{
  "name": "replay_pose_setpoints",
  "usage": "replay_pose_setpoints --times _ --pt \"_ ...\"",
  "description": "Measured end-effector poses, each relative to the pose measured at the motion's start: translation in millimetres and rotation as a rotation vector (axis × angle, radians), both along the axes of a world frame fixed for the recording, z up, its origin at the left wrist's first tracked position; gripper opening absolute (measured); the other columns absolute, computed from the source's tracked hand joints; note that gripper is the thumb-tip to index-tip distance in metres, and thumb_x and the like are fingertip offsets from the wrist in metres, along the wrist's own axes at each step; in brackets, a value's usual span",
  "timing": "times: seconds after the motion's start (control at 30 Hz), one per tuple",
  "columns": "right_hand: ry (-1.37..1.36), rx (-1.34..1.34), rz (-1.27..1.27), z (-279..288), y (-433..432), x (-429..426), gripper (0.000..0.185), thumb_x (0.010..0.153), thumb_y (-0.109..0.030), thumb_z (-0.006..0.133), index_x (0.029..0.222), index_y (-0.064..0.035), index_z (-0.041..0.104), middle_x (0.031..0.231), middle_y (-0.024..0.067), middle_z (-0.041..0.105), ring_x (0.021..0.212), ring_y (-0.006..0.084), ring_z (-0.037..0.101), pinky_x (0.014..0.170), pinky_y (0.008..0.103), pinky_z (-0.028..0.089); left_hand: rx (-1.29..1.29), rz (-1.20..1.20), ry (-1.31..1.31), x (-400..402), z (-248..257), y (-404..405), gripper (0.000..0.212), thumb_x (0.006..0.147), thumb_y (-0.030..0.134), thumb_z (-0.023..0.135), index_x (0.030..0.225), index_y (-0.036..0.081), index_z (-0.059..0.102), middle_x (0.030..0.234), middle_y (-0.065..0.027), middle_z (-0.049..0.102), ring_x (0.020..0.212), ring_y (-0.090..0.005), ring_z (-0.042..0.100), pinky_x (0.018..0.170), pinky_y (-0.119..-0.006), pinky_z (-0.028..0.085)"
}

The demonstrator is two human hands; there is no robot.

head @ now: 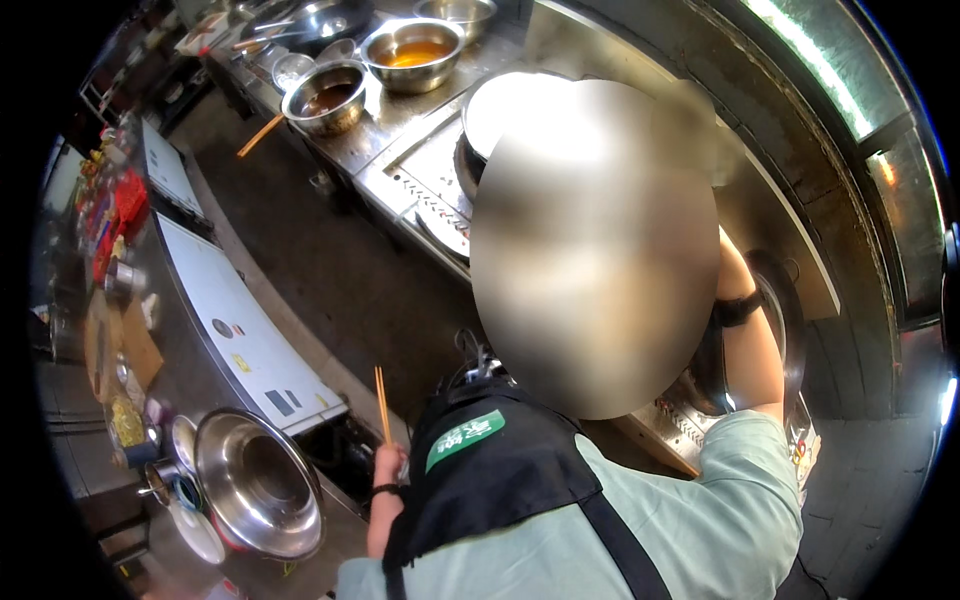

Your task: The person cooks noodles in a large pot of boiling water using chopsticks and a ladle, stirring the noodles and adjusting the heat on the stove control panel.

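My left hand (389, 459) is at the lower left, closed around a pair of wooden chopsticks (382, 397) that point up, away from me. My right arm, with a dark band on it, reaches forward at the right; only the edge of my right hand (731, 262) shows, and a large blurred oval hides the rest and whatever it may hold. Beyond the left side of the oval, a round, brightly lit white surface (499, 105) rests over a dark-rimmed pan or burner on the steel stove (431, 169). I wear a black apron (502, 480).
Steel bowls of brown liquid (328, 101) and amber liquid (413, 56) stand on the far counter, near a wok (322, 19). At left, a large steel basin (259, 484) sits on a counter above white-fronted cabinets (240, 322), among small containers. A dark wok (784, 330) is partly visible at right.
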State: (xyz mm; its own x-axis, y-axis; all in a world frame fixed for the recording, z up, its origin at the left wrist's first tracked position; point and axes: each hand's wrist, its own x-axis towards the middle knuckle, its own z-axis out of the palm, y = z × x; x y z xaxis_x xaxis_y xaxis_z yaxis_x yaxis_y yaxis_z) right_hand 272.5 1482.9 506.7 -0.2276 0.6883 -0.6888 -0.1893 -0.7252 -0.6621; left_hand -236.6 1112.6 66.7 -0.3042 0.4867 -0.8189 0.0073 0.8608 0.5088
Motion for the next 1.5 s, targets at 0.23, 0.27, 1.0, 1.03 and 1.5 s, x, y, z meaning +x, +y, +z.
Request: replay_pose_setpoints --times 0.23,0.27,1.0,1.03,1.5 --pt "-0.097 0.163 0.041 -2 -6 8 0.025 0.087 -0.014 0.052 0.098 0.0085 0.056 0.065 0.0086 0.056 0.040 0.0098 0.048 0.034 0.0165 0.038 -0.004 0.043 -0.013 5 9 -1 0.022 0.089 0.018 0.045 0.073 0.006 0.056 0.054 -0.0041 0.052 0.039 -0.0134 0.043 0.037 -0.027 0.032" --pt "-0.097 0.164 0.042 -2 -8 9 0.025 0.087 -0.014 0.052 0.098 0.0085 0.056 0.065 0.0086 0.056 0.040 0.0098 0.048 0.034 0.0165 0.038 -0.008 0.041 -0.024 5 10 -1 0.023 0.090 0.018 0.044 0.074 0.005 0.055 0.054 -0.0042 0.052 0.039 -0.0134 0.043 0.037 -0.027 0.032" --pt "0.157 0.158 -0.101 15 -57 12 0.031 0.087 -0.014 0.051 0.103 0.0121 0.051 0.066 0.0109 0.057 0.038 0.0122 0.052 0.034 0.0164 0.045 -0.030 0.004 -0.044 -2 -4 6 0.024 0.092 0.024 0.044 0.080 0.007 0.055 0.053 -0.0040 0.052 0.037 -0.0129 0.041 0.034 -0.026 0.030" --pt "0.157 0.159 -0.101 15 -58 13 0.031 0.087 -0.014 0.051 0.103 0.0121 0.051 0.066 0.0109 0.057 0.038 0.0122 0.052 0.034 0.0164 0.045 -0.028 0.000 -0.035 -2 -3 5 0.024 0.093 0.024 0.043 0.080 0.007 0.055 0.052 -0.0041 0.051 0.037 -0.0129 0.040 0.034 -0.026 0.030" --pt "0.008 0.229 -0.098 18 -54 29 0.026 0.087 -0.014 0.053 0.099 0.0090 0.054 0.065 0.0104 0.058 0.041 0.0121 0.054 0.034 0.0179 0.043 -0.010 -0.004 -0.038 1 -4 1 0.019 0.087 0.021 0.045 0.078 0.007 0.055 0.053 -0.0043 0.052 0.036 -0.0131 0.040 0.033 -0.027 0.029"
